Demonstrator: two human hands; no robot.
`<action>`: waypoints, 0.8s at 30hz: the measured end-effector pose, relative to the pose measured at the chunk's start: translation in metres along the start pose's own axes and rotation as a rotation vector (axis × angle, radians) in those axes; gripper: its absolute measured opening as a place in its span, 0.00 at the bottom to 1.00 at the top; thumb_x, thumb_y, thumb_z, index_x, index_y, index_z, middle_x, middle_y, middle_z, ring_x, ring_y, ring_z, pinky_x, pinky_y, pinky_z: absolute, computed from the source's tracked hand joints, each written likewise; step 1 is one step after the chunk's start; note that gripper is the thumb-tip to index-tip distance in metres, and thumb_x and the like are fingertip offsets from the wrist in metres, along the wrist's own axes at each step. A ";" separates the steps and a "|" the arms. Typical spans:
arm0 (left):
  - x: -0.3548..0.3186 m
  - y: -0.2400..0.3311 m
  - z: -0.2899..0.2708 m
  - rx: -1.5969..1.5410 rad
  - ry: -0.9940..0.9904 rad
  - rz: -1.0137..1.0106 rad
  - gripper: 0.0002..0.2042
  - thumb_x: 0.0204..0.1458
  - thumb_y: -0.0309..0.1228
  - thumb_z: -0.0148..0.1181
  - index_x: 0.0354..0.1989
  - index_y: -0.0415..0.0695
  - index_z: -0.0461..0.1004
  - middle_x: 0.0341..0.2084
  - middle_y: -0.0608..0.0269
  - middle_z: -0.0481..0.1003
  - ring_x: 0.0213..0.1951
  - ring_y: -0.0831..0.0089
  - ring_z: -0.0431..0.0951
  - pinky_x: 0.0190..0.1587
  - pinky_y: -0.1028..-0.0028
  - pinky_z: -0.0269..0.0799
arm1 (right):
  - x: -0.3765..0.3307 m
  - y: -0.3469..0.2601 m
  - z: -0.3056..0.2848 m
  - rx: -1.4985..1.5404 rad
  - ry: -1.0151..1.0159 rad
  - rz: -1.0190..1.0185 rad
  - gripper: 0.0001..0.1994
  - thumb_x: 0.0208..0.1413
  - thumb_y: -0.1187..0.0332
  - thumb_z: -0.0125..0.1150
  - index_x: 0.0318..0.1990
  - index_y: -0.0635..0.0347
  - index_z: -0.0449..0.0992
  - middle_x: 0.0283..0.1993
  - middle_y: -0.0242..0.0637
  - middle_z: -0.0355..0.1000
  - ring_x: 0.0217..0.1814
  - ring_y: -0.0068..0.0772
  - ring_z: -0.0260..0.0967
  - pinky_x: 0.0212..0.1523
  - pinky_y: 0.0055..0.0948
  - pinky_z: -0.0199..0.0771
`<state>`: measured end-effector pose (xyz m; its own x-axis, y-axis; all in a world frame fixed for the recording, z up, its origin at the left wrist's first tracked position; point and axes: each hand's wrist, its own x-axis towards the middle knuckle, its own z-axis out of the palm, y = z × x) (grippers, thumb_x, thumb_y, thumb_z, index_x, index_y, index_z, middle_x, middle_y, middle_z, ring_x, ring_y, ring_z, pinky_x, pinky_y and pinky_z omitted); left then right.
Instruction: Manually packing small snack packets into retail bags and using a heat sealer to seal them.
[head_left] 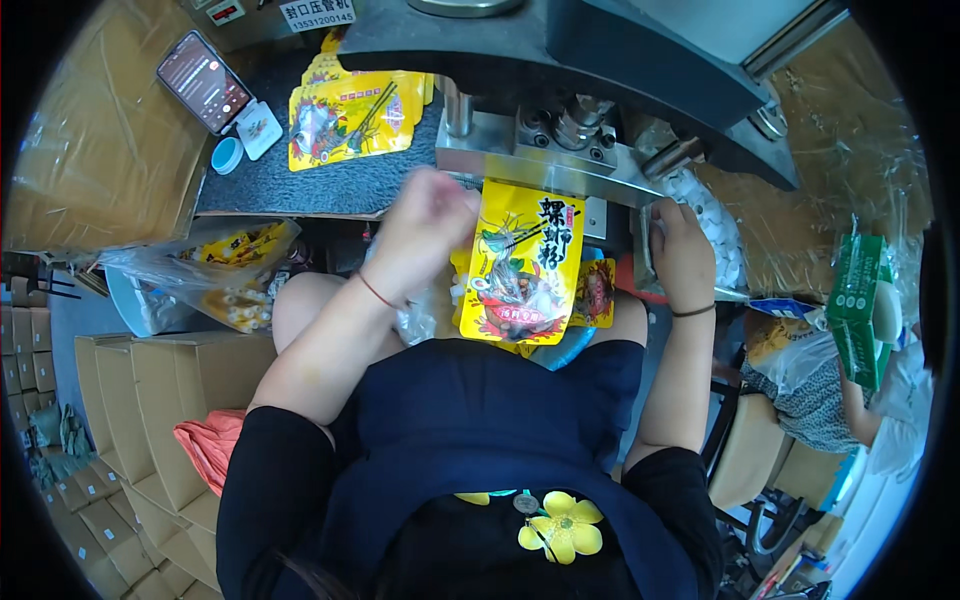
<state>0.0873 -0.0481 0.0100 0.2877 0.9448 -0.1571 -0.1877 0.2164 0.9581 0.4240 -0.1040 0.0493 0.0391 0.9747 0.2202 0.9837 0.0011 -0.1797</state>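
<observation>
From the head camera: beyond the left hand (435, 225), a dark blue-grey mottled worktop (330, 190) bearing overlapping yellow printed pouches (350, 125), a lit black smartphone (205, 80) and a round pale-blue-and-white cap (227, 155). Ahead of both hands, a heavy dark-grey machine head (640, 60) over a shiny silver metal bar (615, 178). Left of the left hand, a clear plastic bag (235, 270) of yellow packs, with open brown cardboard boxes (140, 400) nearer the body. Beside the right hand (680, 255), a heap of small white pieces (715, 220); farther right, a green carton (858, 345) and another person in a patterned garment (800, 400).

Between the hands, a flat yellow printed pouch (525, 265), top edge at the bar. Reaches forward with both forearms. Holds the left hand beside the pouch's upper left edge, fingers curled, blurred; cannot tell whether gripping or touching. Curls the right fingers near the bar's right end; cannot tell whether closed on anything.
</observation>
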 end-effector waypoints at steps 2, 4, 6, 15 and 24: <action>0.036 0.033 -0.033 0.650 0.359 0.495 0.15 0.59 0.32 0.62 0.47 0.36 0.66 0.40 0.53 0.75 0.45 0.61 0.78 0.48 0.65 0.74 | -0.004 -0.001 0.002 -0.034 0.004 0.049 0.13 0.57 0.73 0.57 0.49 0.54 0.71 0.43 0.47 0.75 0.43 0.58 0.74 0.39 0.48 0.75; 0.085 0.055 -0.077 1.115 0.489 0.654 0.23 0.61 0.42 0.57 0.57 0.38 0.65 0.52 0.45 0.71 0.57 0.51 0.71 0.59 0.58 0.65 | -0.004 -0.005 0.006 0.003 0.085 0.164 0.14 0.58 0.70 0.59 0.51 0.55 0.69 0.48 0.47 0.76 0.47 0.56 0.75 0.40 0.49 0.76; 0.117 0.063 -0.101 1.309 0.499 0.618 0.27 0.62 0.47 0.55 0.62 0.40 0.65 0.58 0.43 0.69 0.63 0.50 0.67 0.64 0.54 0.61 | -0.004 -0.005 0.008 0.026 0.087 0.182 0.15 0.59 0.69 0.59 0.52 0.56 0.69 0.50 0.48 0.76 0.49 0.56 0.76 0.42 0.48 0.76; 0.079 0.045 -0.128 1.822 0.230 0.303 0.35 0.61 0.60 0.44 0.73 0.55 0.59 0.74 0.55 0.52 0.76 0.57 0.47 0.74 0.45 0.33 | -0.019 0.000 0.021 0.133 0.411 0.042 0.12 0.63 0.71 0.56 0.52 0.62 0.73 0.48 0.50 0.75 0.48 0.55 0.75 0.47 0.43 0.75; -0.035 0.023 -0.099 1.840 0.079 0.595 0.26 0.59 0.36 0.57 0.65 0.41 0.65 0.61 0.45 0.69 0.64 0.48 0.68 0.66 0.53 0.60 | -0.039 -0.030 -0.009 0.553 0.461 0.022 0.10 0.69 0.71 0.50 0.50 0.67 0.74 0.43 0.40 0.73 0.42 0.28 0.69 0.46 0.26 0.69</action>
<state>-0.0201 -0.0519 0.0134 0.5230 0.8067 0.2751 0.8491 -0.5212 -0.0857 0.3940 -0.1438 0.0546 0.2480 0.7826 0.5709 0.7535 0.2146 -0.6214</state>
